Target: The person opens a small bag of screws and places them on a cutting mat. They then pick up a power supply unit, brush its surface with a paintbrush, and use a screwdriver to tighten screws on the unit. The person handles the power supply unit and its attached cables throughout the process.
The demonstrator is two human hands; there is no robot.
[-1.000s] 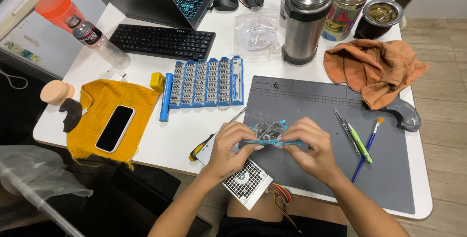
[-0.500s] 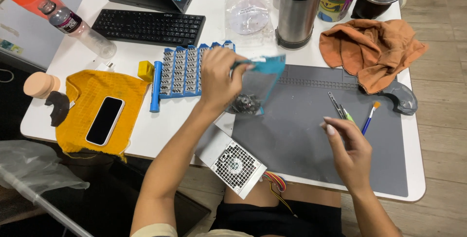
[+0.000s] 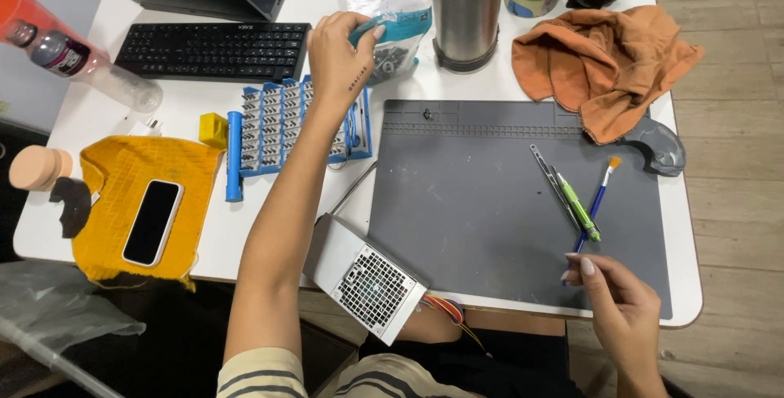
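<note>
Since half a second ago left hand [image 3: 339, 55] has carried the small plastic bag with teal header [image 3: 390, 39] farther, from over the grey work mat [image 3: 482, 194] to the far side of the table, beside the steel thermos [image 3: 467, 8]. Fingers closed pinching the bag's teal top; dark small parts show through the clear part. Right hand [image 3: 616, 304] has dropped to the near right mat edge, fingers loosely curled, holding nothing, fingertips just at the tip of the blue-handled brush [image 3: 596, 206]. Green pen [image 3: 578, 206] and metal tweezers [image 3: 545, 168] lie beside the brush.

Blue bit tray [image 3: 282, 133] left of the mat, rows full of metal bits. Mat centre mostly bare. Silver power supply [image 3: 363, 278] overhangs the near table edge, coloured wires hanging. Orange cloth [image 3: 600, 59] far right. Black phone [image 3: 153, 222] on yellow cloth [image 3: 114, 194], near left. Black keyboard [image 3: 212, 49] far left.
</note>
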